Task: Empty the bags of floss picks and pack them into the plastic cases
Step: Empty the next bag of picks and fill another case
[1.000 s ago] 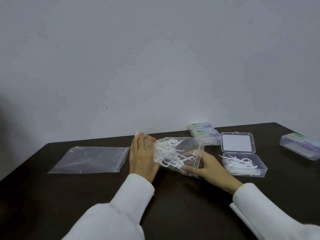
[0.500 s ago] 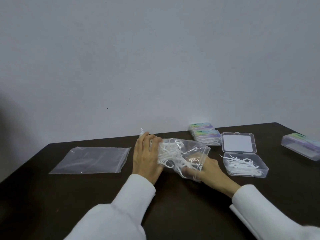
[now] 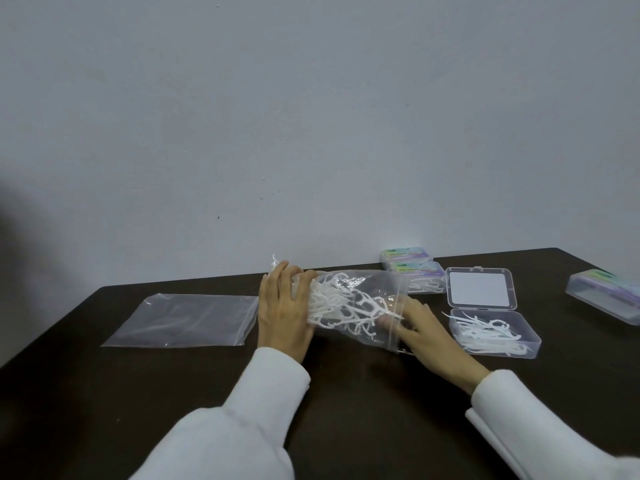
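At table centre the left hand (image 3: 282,308) grips the closed end of the bag of floss picks (image 3: 349,306), the right hand (image 3: 420,329) reaching into its mouth, grip unclear, the open case (image 3: 493,329) at 3 o'clock.

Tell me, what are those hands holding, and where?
Both hold the clear bag of floss picks: the left hand grips its closed end, the right hand its open mouth, fingers apparently inside.

Your near table (image 3: 381,410) strip is bare between the sleeves. Left is blocked by the flat empty bag (image 3: 183,318), right by the open case (image 3: 491,325). The far side is crowded by stacked closed cases (image 3: 412,271); another closed case (image 3: 606,294) sits far right.
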Tool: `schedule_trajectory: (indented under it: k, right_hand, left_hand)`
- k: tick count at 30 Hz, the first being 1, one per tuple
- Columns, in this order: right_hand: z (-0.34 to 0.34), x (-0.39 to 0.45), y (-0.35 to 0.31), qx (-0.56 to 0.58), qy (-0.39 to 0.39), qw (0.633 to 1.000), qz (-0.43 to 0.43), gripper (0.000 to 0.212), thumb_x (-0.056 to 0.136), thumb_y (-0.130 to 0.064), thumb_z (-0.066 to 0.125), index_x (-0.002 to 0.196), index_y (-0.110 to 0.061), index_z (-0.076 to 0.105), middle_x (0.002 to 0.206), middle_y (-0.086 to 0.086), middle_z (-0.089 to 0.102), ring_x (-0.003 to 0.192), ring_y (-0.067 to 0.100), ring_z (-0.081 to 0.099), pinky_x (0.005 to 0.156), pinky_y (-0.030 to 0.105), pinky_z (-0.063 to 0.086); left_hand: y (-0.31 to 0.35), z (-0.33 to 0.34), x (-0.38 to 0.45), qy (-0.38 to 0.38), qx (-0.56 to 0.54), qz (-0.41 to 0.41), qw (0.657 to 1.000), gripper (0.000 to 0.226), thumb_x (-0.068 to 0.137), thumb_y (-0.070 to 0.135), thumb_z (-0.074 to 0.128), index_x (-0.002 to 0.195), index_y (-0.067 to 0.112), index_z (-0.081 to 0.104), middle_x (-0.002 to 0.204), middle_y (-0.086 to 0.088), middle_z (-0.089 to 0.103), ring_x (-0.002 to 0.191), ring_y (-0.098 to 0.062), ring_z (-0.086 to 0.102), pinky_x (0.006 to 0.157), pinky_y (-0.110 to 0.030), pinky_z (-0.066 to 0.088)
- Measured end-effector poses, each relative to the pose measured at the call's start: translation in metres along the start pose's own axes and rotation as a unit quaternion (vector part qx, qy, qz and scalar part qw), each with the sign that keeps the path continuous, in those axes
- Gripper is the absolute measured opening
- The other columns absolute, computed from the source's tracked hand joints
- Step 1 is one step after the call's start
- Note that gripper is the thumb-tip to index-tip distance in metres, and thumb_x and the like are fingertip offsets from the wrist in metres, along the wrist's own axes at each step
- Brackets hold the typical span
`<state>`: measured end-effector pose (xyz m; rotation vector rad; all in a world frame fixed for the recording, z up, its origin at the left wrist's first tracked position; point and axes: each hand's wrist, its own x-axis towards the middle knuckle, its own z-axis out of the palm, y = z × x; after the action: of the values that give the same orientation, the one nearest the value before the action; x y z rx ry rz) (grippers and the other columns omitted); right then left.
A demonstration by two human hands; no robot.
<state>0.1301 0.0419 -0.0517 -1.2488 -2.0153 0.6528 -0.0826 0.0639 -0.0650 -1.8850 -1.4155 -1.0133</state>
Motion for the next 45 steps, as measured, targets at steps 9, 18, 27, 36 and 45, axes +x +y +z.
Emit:
schedule_trajectory:
  k: [9, 18, 27, 36, 45]
  right_hand:
    - [0.005, -0.001, 0.001, 0.049, 0.030, 0.998, -0.023, 0.015, 0.092, -0.033, 0.049, 0.102, -0.045, 0.052, 0.121, -0.009, 0.049, 0.115, 0.009, 0.041, 0.106, 0.039, 0.032]
    - [-0.001, 0.004, 0.018, -0.196, 0.033, 0.980, 0.031, 0.028, 0.093, -0.042, 0.046, 0.108, -0.026, 0.065, 0.131, -0.009, 0.046, 0.123, 0.009, 0.037, 0.112, 0.046, 0.021]
    - [-0.002, -0.002, 0.008, -0.077, 0.090, 0.992, -0.043, 0.030, 0.085, -0.017, 0.065, 0.104, -0.032, 0.048, 0.111, -0.013, 0.055, 0.103, -0.002, 0.050, 0.089, 0.005, 0.034]
    - [-0.003, -0.002, -0.006, 0.042, 0.115, 0.986, -0.114, 0.029, 0.089, -0.006, 0.059, 0.103, -0.030, 0.062, 0.105, -0.008, 0.064, 0.097, -0.001, 0.058, 0.082, 0.011, 0.048]
    - [-0.005, -0.003, -0.008, 0.139, 0.069, 0.986, -0.067, 0.055, 0.076, -0.033, 0.070, 0.121, -0.046, 0.041, 0.124, -0.029, 0.047, 0.113, -0.018, 0.046, 0.093, 0.004, 0.038]
  left_hand:
    - [0.000, -0.001, -0.001, 0.000, 0.023, 0.006, 1.000, 0.090, 0.040, 0.024, 0.094, 0.116, 0.016, 0.045, 0.112, -0.016, 0.057, 0.116, -0.031, 0.037, 0.092, -0.052, 0.048]
    - [-0.016, -0.004, -0.002, 0.015, 0.030, -0.095, 0.995, 0.084, 0.042, 0.005, 0.088, 0.116, 0.014, 0.048, 0.113, -0.020, 0.055, 0.118, -0.032, 0.034, 0.094, -0.052, 0.046]
    - [-0.018, -0.005, -0.002, 0.020, 0.029, -0.090, 0.995, 0.083, 0.045, -0.001, 0.084, 0.120, 0.016, 0.052, 0.118, -0.022, 0.053, 0.121, -0.034, 0.031, 0.093, -0.058, 0.044]
    - [-0.009, 0.002, -0.001, 0.012, -0.011, -0.025, 1.000, 0.085, 0.048, 0.034, 0.089, 0.114, 0.013, 0.040, 0.111, -0.017, 0.047, 0.106, -0.030, 0.034, 0.087, -0.046, 0.048]
    - [-0.010, 0.005, -0.001, 0.026, -0.035, 0.012, 0.999, 0.098, 0.036, 0.016, 0.089, 0.120, 0.010, 0.039, 0.116, -0.009, 0.031, 0.110, -0.032, 0.030, 0.084, -0.057, 0.050]
